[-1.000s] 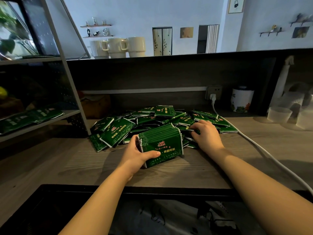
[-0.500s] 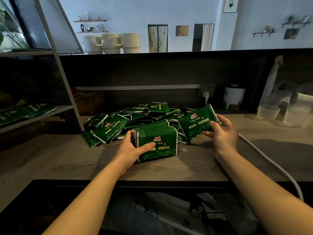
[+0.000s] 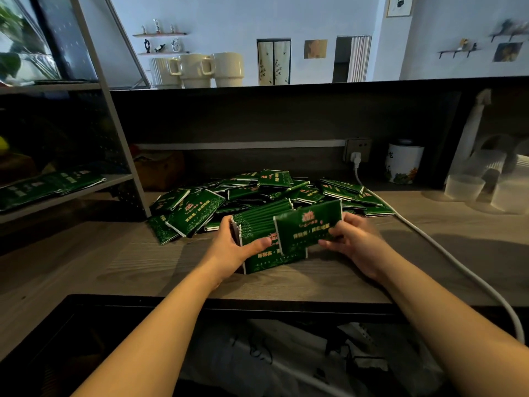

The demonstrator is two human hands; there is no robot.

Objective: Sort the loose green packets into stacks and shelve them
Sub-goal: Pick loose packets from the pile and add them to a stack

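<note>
Both hands are busy at the wooden counter (image 3: 114, 262): our left hand (image 3: 229, 247) clasps the upright stack of green packets (image 3: 266, 224) by its left end, thumb across the front face, while our right hand (image 3: 355, 242) pinches a single packet (image 3: 309, 227) and brings it against the stack's front. The packet's long axis runs left to right, tilted slightly up at the right, printed face toward us. The stack stands on edge on the counter, just in front of the loose pile (image 3: 257, 190), with more packets on the shelf (image 3: 54, 184) at left. We judge the risk lies in the stack fanning or toppling if the left grip loosens, or the new packet landing crooked.
</note>
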